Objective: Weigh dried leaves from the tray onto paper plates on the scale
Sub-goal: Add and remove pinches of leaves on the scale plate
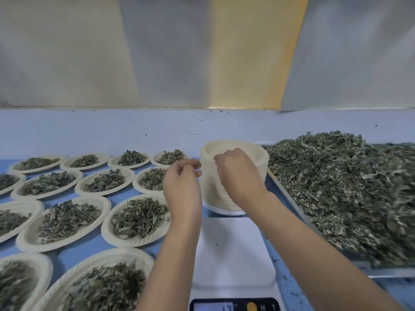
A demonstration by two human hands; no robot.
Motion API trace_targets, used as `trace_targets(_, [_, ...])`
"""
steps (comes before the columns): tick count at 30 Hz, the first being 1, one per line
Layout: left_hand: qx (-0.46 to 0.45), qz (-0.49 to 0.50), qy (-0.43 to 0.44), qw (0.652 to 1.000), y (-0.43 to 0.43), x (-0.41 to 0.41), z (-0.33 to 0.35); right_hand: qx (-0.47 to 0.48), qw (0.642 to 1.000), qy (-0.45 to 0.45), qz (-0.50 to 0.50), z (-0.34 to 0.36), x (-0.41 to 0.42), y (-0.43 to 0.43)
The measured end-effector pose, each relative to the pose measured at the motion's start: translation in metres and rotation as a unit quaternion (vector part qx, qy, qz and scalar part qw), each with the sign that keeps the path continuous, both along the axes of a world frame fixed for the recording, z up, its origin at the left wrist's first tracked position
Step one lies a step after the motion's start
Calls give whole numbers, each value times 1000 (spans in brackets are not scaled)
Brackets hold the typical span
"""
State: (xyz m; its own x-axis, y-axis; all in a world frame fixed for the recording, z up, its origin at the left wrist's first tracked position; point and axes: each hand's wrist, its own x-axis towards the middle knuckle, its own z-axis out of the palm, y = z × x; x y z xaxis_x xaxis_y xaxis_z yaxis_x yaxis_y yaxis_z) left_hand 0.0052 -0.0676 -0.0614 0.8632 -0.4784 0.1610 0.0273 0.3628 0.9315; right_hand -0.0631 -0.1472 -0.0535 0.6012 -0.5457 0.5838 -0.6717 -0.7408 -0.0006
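A tall stack of cream paper plates [258, 158] stands behind the white scale [233, 250], whose platform is bare. My right hand [238, 173] reaches over the top of the stack, its curled fingertips at the top plate's rim. My left hand [183, 182] hovers at the stack's left side with fingers loosely curled, touching or nearly touching the edge; I cannot tell which. A metal tray [289, 194] heaped with dried green leaves [350, 187] fills the right side.
Several paper plates holding leaf portions [137, 218] cover the blue table [89, 245] on the left. A pale wall ledge [112, 129] runs along the back. The scale's display [233, 306] sits at the bottom edge.
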Motion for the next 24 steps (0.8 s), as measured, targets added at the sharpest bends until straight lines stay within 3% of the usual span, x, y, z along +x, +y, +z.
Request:
trace_targets(9, [9, -53, 43, 998, -2, -3, -1, -16, 999, -37, 25, 0, 2, 4])
trace_targets(14, [-11, -95, 68, 993, 0, -1, -3, -116, 975, -147, 123, -13, 2, 16])
trace_targets(18, [0, -43, 53, 998, 1, 6, -4, -144, 961, -153, 178, -28, 1, 31])
trace_targets(20, [34, 3, 26, 999, 5, 11, -3, -140, 958, -162, 191, -30, -2, 36])
trace_targets(24, [100, -3, -55, 993, 20, 19, 4, -34, 944, -289, 157, -19, -16, 40])
